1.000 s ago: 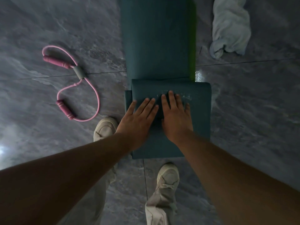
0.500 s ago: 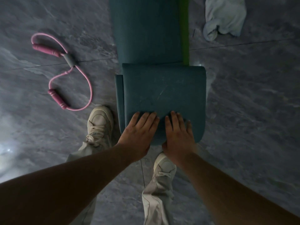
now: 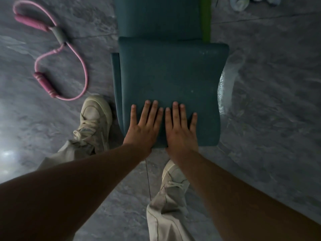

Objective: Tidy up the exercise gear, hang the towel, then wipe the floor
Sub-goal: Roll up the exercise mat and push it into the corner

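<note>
As the mat lies now: your dark teal mat is on the floor right in front of your feet. Its near end is gathered into a broad, flattish bundle, and the flat stretch beyond it runs out of the top of the view.
Left hand: your left hand lies flat on the bundle's near edge, fingers straight and slightly spread. It presses and grips nothing.
Right hand: your right hand is just beside the left, also flat, its fingers straight and holding nothing.
Step in hand: by the look of it, you are rolling the mat away from you, the first part of tidying the gear.
Doing it well: press evenly through both palms so the bundle turns straight. An inner layer pokes out on the left, so square it up before you go on. Hands set wider apart would likely steer it better.
Mat surface: matte, finely grained foam with rounded corners and a bright green strip along the flat part's right edge. It will probably spring open if released.
Pink band: the band is a figure-eight tube with ribbed handles and a grey middle sleeve, left of the mat and apart from it.
Towel: the towel is pale and crumpled at the top right, mostly cut off.
Floor: glossy grey marbled tile. A bright patch lies just beside the bundle; whether it is wet or glare, you cannot tell.
Shoes: your pale laced shoes stand close by the bundle.
</note>
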The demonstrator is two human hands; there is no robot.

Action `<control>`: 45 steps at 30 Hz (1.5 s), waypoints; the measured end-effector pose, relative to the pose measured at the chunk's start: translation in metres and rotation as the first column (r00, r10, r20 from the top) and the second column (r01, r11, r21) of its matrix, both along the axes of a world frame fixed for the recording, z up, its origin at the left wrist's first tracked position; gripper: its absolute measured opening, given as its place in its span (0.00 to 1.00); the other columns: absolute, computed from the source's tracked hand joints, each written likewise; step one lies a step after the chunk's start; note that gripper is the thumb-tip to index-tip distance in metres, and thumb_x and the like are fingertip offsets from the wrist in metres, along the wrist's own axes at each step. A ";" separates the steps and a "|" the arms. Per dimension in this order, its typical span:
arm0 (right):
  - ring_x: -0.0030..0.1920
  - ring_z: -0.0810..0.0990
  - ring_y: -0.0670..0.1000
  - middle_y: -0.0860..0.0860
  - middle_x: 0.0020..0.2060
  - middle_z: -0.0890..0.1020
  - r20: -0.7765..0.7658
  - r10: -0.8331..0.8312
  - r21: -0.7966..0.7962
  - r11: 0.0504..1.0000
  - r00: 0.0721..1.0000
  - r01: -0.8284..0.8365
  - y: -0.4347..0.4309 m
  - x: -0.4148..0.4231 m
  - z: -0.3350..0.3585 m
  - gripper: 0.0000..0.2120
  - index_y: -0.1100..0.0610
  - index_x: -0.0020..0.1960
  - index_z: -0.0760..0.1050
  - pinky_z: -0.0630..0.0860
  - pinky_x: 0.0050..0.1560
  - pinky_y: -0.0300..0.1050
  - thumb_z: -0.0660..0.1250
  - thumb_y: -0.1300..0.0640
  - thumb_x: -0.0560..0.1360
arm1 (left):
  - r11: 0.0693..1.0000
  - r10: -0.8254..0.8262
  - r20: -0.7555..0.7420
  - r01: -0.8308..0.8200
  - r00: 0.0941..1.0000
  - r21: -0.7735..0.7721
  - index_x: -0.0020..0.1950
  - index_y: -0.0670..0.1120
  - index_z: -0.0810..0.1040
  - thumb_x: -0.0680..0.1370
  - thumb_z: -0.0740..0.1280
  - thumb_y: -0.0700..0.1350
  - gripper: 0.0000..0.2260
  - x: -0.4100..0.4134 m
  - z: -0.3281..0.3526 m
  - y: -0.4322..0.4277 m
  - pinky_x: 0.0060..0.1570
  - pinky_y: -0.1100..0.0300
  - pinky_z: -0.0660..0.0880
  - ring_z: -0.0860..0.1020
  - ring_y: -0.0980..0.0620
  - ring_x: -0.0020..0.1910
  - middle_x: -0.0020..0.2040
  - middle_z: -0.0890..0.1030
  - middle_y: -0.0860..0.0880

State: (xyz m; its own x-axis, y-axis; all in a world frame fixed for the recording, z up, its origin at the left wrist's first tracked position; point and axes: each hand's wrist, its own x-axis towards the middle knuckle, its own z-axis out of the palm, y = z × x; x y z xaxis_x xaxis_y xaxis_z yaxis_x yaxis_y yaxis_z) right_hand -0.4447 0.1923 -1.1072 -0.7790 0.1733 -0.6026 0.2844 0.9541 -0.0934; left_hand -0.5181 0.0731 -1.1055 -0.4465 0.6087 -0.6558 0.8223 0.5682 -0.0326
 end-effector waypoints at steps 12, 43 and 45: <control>0.80 0.39 0.57 0.56 0.80 0.38 0.029 0.100 -0.047 0.994 0.995 -0.099 0.019 0.025 -0.010 0.43 0.53 0.80 0.35 0.44 0.73 0.71 0.61 0.57 0.76 | 0.999 0.027 -0.009 -0.027 1.000 -0.037 0.79 0.39 0.34 0.63 0.76 0.62 0.64 0.006 -0.023 0.004 0.71 0.29 0.45 0.35 0.35 0.78 0.79 0.34 0.36; 0.77 0.54 0.59 0.56 0.78 0.53 0.275 0.277 -0.178 0.956 0.921 -0.234 0.013 0.075 0.155 0.53 0.53 0.80 0.43 0.54 0.73 0.69 0.76 0.51 0.68 | 0.992 0.107 0.329 -0.123 0.938 0.029 0.81 0.47 0.43 0.71 0.71 0.48 0.47 0.092 0.142 -0.037 0.77 0.41 0.49 0.49 0.46 0.80 0.81 0.51 0.47; 0.78 0.51 0.59 0.56 0.79 0.52 0.268 0.272 -0.177 0.957 0.924 -0.231 0.010 0.090 0.172 0.54 0.54 0.80 0.41 0.50 0.74 0.69 0.75 0.51 0.69 | 0.992 0.112 0.374 -0.128 0.921 0.016 0.81 0.47 0.42 0.70 0.73 0.50 0.50 0.101 0.157 -0.040 0.77 0.40 0.49 0.48 0.46 0.80 0.81 0.50 0.47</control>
State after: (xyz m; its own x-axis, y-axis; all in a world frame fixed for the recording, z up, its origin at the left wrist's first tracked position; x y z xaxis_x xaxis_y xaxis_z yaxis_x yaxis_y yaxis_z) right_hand -0.3550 0.2027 -0.9353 -0.5762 -0.1080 -0.8102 0.0713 0.9808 -0.1815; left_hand -0.4173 0.0326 -0.9483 -0.2470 0.5944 -0.7653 0.6966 0.6579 0.2861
